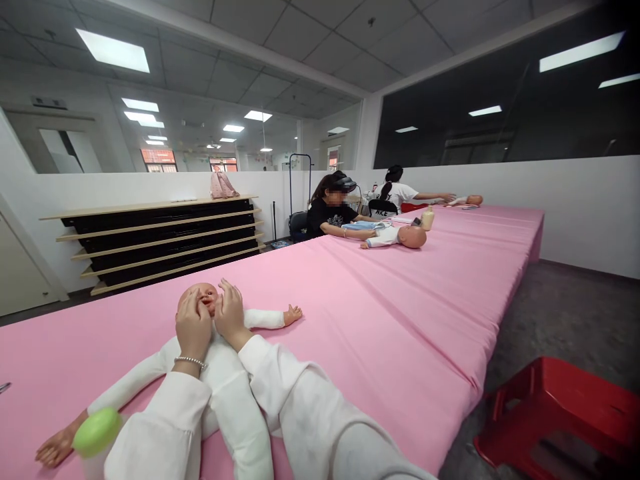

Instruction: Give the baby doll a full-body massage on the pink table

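Observation:
A baby doll (225, 390) in white cloth lies on its back on the pink-covered table (370, 347), its arms spread out. My left hand (194, 327) rests along one side of the doll's face, fingers stretched out. On the other side of the face lies my right hand (230, 308), its fingers also extended. The doll's mouth and one eye show between my hands; its cheeks are covered by them. Beside my left sleeve stands a bottle with a green cap (97, 430), partly hidden by the sleeve.
Farther along the table, a person in black (333, 213) handles a second doll (411, 236) near a cream bottle (427, 219). Another person in white (397, 193) reaches toward a third doll (474, 199). A red stool (570, 400) stands at the right, and stacked shelves (165, 240) line the wall.

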The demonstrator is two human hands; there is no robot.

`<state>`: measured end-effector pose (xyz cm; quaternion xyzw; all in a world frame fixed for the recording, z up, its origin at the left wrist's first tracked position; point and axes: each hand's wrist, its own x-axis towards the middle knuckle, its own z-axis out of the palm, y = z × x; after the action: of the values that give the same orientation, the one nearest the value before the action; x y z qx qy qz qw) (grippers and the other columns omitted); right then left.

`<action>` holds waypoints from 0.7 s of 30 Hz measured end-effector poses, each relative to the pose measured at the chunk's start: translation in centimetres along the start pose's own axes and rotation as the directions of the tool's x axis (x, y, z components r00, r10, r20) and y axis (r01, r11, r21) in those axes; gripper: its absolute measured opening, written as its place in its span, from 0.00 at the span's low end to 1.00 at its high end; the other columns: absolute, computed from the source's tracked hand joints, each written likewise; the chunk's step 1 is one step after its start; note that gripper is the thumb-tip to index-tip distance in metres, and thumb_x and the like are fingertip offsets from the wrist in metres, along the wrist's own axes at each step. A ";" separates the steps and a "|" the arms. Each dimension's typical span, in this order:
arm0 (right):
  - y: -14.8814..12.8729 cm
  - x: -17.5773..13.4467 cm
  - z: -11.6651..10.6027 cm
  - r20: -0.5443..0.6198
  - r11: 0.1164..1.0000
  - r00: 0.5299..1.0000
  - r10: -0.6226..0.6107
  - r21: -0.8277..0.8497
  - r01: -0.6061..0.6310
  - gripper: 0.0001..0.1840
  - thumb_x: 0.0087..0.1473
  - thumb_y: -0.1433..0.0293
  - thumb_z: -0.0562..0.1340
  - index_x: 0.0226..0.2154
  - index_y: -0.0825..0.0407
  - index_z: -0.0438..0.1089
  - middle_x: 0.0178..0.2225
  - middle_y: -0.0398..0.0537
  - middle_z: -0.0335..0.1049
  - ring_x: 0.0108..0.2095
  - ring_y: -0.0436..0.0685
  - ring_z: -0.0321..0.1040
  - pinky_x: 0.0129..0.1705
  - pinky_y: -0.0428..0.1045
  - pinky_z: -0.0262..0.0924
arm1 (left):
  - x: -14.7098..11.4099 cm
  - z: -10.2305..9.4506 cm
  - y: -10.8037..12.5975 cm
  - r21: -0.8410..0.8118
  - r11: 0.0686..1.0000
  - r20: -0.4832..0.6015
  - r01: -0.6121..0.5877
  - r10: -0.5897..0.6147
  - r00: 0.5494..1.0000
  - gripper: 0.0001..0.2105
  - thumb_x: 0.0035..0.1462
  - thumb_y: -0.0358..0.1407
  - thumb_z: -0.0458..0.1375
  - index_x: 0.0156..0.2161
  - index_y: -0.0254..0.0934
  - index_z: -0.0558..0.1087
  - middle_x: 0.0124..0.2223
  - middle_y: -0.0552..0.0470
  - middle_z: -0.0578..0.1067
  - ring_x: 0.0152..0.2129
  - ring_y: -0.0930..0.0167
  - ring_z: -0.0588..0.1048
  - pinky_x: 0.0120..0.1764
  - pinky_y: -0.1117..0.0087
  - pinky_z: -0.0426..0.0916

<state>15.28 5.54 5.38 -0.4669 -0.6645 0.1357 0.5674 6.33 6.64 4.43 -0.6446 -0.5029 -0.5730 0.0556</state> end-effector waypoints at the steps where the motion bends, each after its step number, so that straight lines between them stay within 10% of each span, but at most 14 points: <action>1: 0.0 -0.1 0.0 -0.005 1.000 1.000 -0.006 0.005 0.006 0.23 0.58 0.71 0.44 0.54 0.57 0.56 0.57 0.52 0.54 0.58 0.52 0.47 0.61 0.52 0.36 | -0.1 0.0 -0.1 0.003 1.000 -0.006 -0.008 0.008 1.000 0.18 0.57 0.31 0.45 0.52 0.34 0.66 0.51 0.42 0.68 0.53 0.62 0.63 0.53 0.54 0.59; 21: 0.7 0.1 0.0 0.148 0.976 0.967 -0.206 0.108 0.191 0.24 0.59 0.68 0.43 0.54 0.58 0.59 0.56 0.50 0.57 0.59 0.47 0.47 0.61 0.47 0.38 | -0.5 -0.8 0.0 -0.014 1.000 0.068 0.009 -0.008 0.998 0.19 0.56 0.32 0.45 0.51 0.31 0.68 0.52 0.42 0.69 0.53 0.63 0.64 0.54 0.56 0.59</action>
<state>15.61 6.04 4.94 -0.3588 -0.7440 0.1455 0.5445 5.90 5.84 4.30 -0.6620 -0.5032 -0.5546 0.0313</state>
